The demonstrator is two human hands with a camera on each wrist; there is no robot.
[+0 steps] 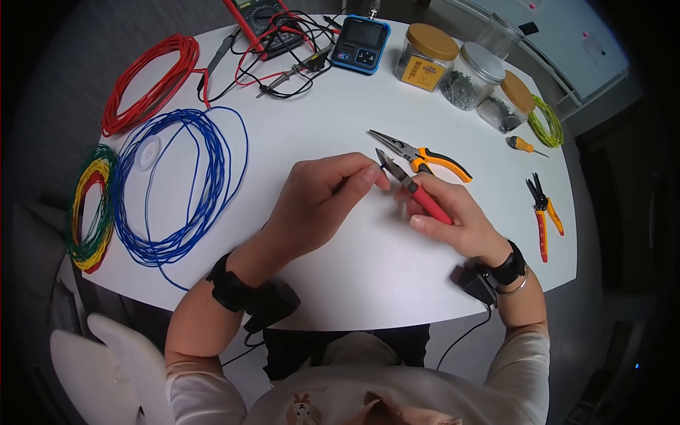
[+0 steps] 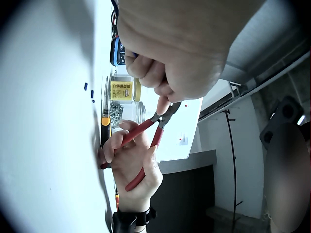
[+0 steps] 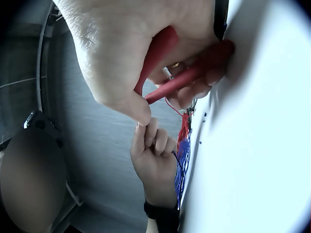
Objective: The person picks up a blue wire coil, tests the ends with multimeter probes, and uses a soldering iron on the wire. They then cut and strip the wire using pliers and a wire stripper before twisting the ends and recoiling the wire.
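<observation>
My right hand (image 1: 457, 216) holds red-handled diagonal cutters (image 1: 421, 198), its fingers and thumb around the handles. In the left wrist view the handles stand spread apart. My left hand (image 1: 319, 205) is close by, fingers curled, with thumb and forefinger together right at the cutters' jaws. A bit of blue wire (image 2: 135, 55) shows at the curled fingers of the left hand; most of it is hidden inside the hand. Two small blue wire snippets (image 2: 86, 86) lie on the white table (image 1: 354, 283). Long-nose pliers (image 1: 425, 156) with orange and black handles lie just beyond both hands.
At left lie coils of blue wire (image 1: 212, 205), red wire (image 1: 159, 92) and green-yellow wire (image 1: 106, 177). Behind are a multimeter (image 1: 262, 21), tangled leads and a blue-edged tester (image 1: 361, 42). Jars (image 1: 425, 57), a screwdriver (image 1: 522, 144) and wire strippers (image 1: 542, 212) sit at right.
</observation>
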